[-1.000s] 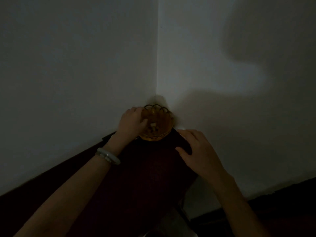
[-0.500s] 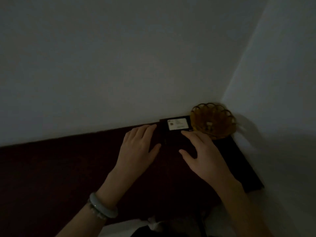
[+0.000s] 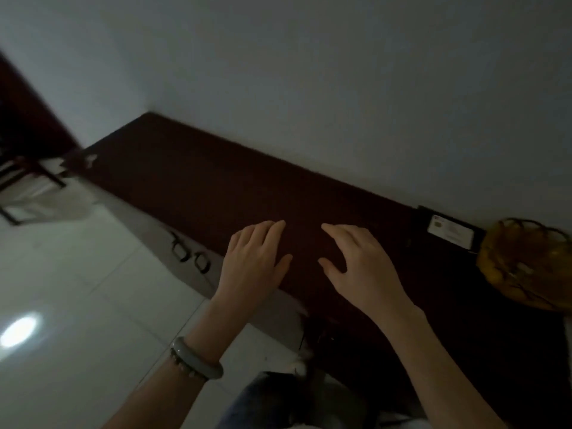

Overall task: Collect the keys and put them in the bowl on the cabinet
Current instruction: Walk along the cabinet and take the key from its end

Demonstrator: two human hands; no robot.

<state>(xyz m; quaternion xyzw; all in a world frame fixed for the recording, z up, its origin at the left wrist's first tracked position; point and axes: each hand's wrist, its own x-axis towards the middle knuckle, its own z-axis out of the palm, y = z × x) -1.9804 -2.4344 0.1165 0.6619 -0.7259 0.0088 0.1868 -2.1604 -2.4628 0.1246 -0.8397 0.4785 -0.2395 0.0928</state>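
dim, grainy | glare spot on floor tiles (image 3: pixel 18 331) | left edge blurred, warped

Bare forearms, no sleeves on either side. The left hand (image 3: pixel 252 261) has a smooth pale bangle (image 3: pixel 198 360) on its wrist, a thin beaded bracelet (image 3: pixel 184 365) beside it. The right hand (image 3: pixel 359 264) wears nothing. Blue denim (image 3: pixel 272 397) below.

Left hand (image 3: pixel 253 261) off bowl (image 3: pixel 526 264)
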